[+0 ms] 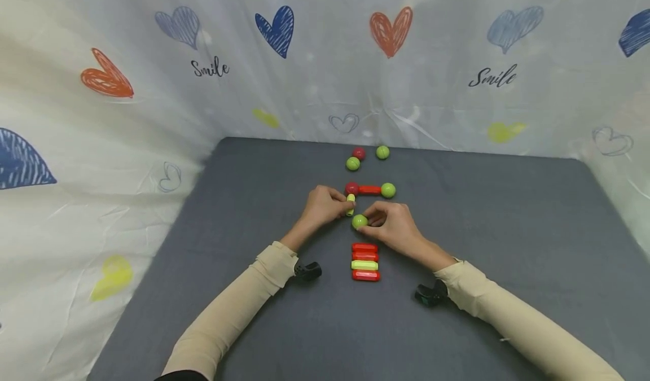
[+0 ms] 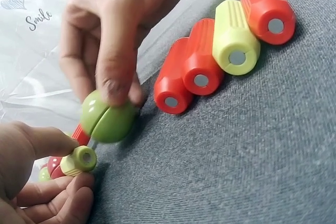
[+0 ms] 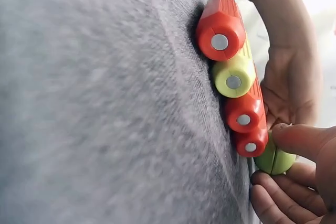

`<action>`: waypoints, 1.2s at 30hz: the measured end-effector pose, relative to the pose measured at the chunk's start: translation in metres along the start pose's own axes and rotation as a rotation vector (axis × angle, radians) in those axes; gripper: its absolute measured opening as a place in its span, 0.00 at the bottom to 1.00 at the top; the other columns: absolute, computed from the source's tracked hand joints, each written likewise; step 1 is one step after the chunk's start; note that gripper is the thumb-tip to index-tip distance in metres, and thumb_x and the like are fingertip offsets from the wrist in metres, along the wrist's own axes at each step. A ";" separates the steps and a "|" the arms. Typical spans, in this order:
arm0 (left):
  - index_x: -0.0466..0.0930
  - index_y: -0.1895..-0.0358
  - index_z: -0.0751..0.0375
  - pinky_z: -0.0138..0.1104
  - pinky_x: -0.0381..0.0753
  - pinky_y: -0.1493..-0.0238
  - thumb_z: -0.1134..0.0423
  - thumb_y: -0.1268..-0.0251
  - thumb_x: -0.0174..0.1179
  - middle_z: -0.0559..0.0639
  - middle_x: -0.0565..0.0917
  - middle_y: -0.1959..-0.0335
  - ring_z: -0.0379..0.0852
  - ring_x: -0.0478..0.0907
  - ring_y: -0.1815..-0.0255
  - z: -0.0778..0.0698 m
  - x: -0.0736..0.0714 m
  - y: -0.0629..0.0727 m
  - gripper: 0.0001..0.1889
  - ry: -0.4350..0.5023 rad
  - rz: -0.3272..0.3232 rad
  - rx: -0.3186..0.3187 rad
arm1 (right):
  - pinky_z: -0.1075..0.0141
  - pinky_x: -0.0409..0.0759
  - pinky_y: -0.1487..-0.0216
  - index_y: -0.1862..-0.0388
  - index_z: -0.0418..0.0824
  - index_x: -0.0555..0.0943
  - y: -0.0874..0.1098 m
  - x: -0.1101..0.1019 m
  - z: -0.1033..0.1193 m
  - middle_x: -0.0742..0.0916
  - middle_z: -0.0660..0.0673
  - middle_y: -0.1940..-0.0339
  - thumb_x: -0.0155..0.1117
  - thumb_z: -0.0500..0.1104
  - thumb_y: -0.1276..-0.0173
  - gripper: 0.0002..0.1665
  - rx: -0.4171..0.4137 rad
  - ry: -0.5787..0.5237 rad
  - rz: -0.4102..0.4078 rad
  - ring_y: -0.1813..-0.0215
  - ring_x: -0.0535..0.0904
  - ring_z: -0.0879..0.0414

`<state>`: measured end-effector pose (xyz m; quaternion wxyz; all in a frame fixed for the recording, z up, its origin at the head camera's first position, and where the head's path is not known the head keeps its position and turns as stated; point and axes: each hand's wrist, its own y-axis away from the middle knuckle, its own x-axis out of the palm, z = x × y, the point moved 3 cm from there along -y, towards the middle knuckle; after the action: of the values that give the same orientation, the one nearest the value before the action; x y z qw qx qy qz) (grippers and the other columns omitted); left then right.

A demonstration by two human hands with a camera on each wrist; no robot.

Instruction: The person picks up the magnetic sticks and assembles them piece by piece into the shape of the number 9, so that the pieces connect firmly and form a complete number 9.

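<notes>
My left hand (image 1: 325, 205) pinches a short yellow magnetic rod (image 2: 77, 162) between thumb and fingers. In the head view the rod's far end meets a red ball (image 1: 352, 188), from which a red rod (image 1: 369, 189) runs right to a green ball (image 1: 388, 190). Just right of the yellow rod's near end, my right hand (image 1: 393, 226) grips another green ball (image 1: 359, 222) with thumb and fingertips. The left wrist view shows this ball close to the rod's grey magnet end; whether they touch I cannot tell.
Nearer the person lie several rods side by side, red ones (image 1: 365, 276) and one yellow (image 1: 364, 265). At the grey table's (image 1: 274, 172) back are a loose red ball (image 1: 359, 153) and two green balls (image 1: 382, 152). A white printed curtain (image 1: 315, 87) hangs behind.
</notes>
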<state>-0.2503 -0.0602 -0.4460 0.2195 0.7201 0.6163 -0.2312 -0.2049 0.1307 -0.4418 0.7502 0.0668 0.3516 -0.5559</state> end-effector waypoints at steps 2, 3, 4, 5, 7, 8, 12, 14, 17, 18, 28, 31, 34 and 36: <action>0.91 0.71 0.56 0.31 0.73 0.79 0.54 0.43 0.73 0.44 0.83 0.83 0.41 0.79 0.81 0.000 0.000 0.001 0.09 0.003 -0.007 0.000 | 0.67 0.83 0.67 0.66 0.43 0.87 -0.003 0.003 0.000 0.88 0.51 0.71 0.83 0.42 0.48 0.13 0.005 -0.016 -0.006 0.70 0.85 0.61; 0.91 0.71 0.56 0.31 0.73 0.79 0.54 0.43 0.73 0.44 0.83 0.83 0.41 0.79 0.81 0.000 0.001 0.001 0.09 0.002 -0.011 0.001 | 0.66 0.83 0.67 0.67 0.43 0.87 -0.005 0.005 0.001 0.88 0.51 0.71 0.83 0.42 0.48 0.13 0.004 -0.022 -0.008 0.71 0.85 0.61; 0.91 0.71 0.57 0.31 0.73 0.79 0.54 0.43 0.73 0.44 0.83 0.83 0.41 0.79 0.81 0.000 0.001 0.001 0.09 0.001 -0.015 0.001 | 0.66 0.83 0.67 0.68 0.43 0.87 -0.006 0.006 0.001 0.88 0.51 0.72 0.83 0.42 0.48 0.13 0.004 -0.027 -0.008 0.71 0.85 0.61; 0.91 0.71 0.57 0.31 0.73 0.78 0.54 0.43 0.73 0.44 0.83 0.83 0.41 0.79 0.80 0.000 0.001 0.001 0.09 -0.002 -0.020 0.000 | 0.66 0.83 0.67 0.68 0.43 0.87 -0.007 0.007 0.002 0.88 0.50 0.72 0.83 0.42 0.48 0.12 0.001 -0.031 -0.005 0.71 0.85 0.61; 0.91 0.71 0.56 0.31 0.73 0.78 0.54 0.43 0.73 0.44 0.83 0.82 0.41 0.78 0.80 0.000 0.001 0.001 0.09 -0.010 -0.026 -0.006 | 0.66 0.83 0.67 0.69 0.43 0.86 -0.010 0.009 0.003 0.88 0.50 0.73 0.83 0.42 0.48 0.12 -0.008 -0.032 0.000 0.71 0.85 0.61; 0.91 0.71 0.56 0.31 0.73 0.78 0.54 0.43 0.73 0.44 0.83 0.82 0.40 0.78 0.80 0.000 0.001 0.001 0.10 -0.015 -0.027 -0.009 | 0.66 0.83 0.67 0.69 0.43 0.86 -0.010 0.010 0.004 0.88 0.49 0.73 0.83 0.42 0.47 0.12 -0.013 -0.033 0.003 0.71 0.85 0.61; 0.91 0.71 0.55 0.31 0.73 0.77 0.52 0.43 0.73 0.43 0.84 0.79 0.40 0.77 0.79 -0.001 0.001 0.001 0.10 -0.027 -0.025 -0.019 | 0.67 0.83 0.68 0.70 0.42 0.85 -0.012 0.013 0.005 0.88 0.49 0.73 0.83 0.41 0.47 0.12 -0.019 -0.036 0.005 0.72 0.84 0.62; 0.91 0.71 0.55 0.31 0.72 0.77 0.52 0.43 0.73 0.42 0.84 0.79 0.40 0.77 0.78 -0.002 0.001 0.001 0.11 -0.028 -0.026 -0.021 | 0.67 0.83 0.68 0.70 0.42 0.85 -0.012 0.014 0.005 0.88 0.49 0.73 0.82 0.41 0.47 0.12 -0.018 -0.037 0.001 0.72 0.84 0.63; 0.91 0.71 0.55 0.30 0.71 0.78 0.51 0.43 0.73 0.43 0.84 0.79 0.39 0.77 0.79 -0.002 0.001 0.001 0.11 -0.028 -0.033 -0.021 | 0.67 0.83 0.68 0.70 0.43 0.85 -0.013 0.015 0.005 0.88 0.49 0.73 0.82 0.41 0.47 0.12 -0.014 -0.031 -0.005 0.72 0.84 0.63; 0.91 0.71 0.55 0.30 0.71 0.78 0.51 0.43 0.73 0.42 0.84 0.79 0.39 0.76 0.79 -0.001 0.001 0.001 0.11 -0.027 -0.035 -0.021 | 0.67 0.83 0.68 0.70 0.43 0.85 -0.013 0.015 0.005 0.88 0.49 0.73 0.83 0.41 0.47 0.12 -0.013 -0.028 -0.005 0.72 0.84 0.63; 0.90 0.67 0.57 0.31 0.73 0.76 0.55 0.38 0.69 0.44 0.86 0.76 0.40 0.78 0.77 0.002 -0.001 0.007 0.10 0.024 -0.045 0.023 | 0.66 0.83 0.66 0.70 0.42 0.85 -0.015 0.016 0.005 0.88 0.48 0.73 0.83 0.41 0.48 0.12 0.018 -0.060 -0.002 0.71 0.85 0.62; 0.89 0.63 0.58 0.32 0.77 0.70 0.58 0.35 0.66 0.46 0.87 0.71 0.39 0.81 0.72 0.006 -0.002 0.013 0.08 0.064 -0.030 0.067 | 0.66 0.83 0.67 0.70 0.42 0.85 -0.015 0.016 0.003 0.88 0.48 0.73 0.83 0.40 0.48 0.12 0.025 -0.077 -0.004 0.71 0.85 0.61; 0.88 0.58 0.58 0.34 0.81 0.61 0.63 0.34 0.65 0.47 0.87 0.64 0.40 0.83 0.65 0.012 -0.003 0.021 0.06 0.134 0.014 0.128 | 0.66 0.83 0.67 0.69 0.42 0.85 -0.016 0.015 0.001 0.88 0.49 0.72 0.83 0.40 0.48 0.12 0.033 -0.087 -0.005 0.71 0.85 0.60; 0.87 0.55 0.59 0.35 0.82 0.58 0.66 0.34 0.66 0.49 0.87 0.60 0.41 0.84 0.61 0.015 -0.005 0.026 0.07 0.184 0.054 0.169 | 0.66 0.83 0.67 0.69 0.43 0.85 -0.016 0.015 0.000 0.88 0.50 0.72 0.83 0.39 0.48 0.12 0.039 -0.097 -0.004 0.70 0.85 0.60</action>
<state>-0.2257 -0.0767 -0.4540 0.1067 0.7705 0.5925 -0.2093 -0.2174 0.1126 -0.4465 0.7638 0.0537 0.3042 -0.5667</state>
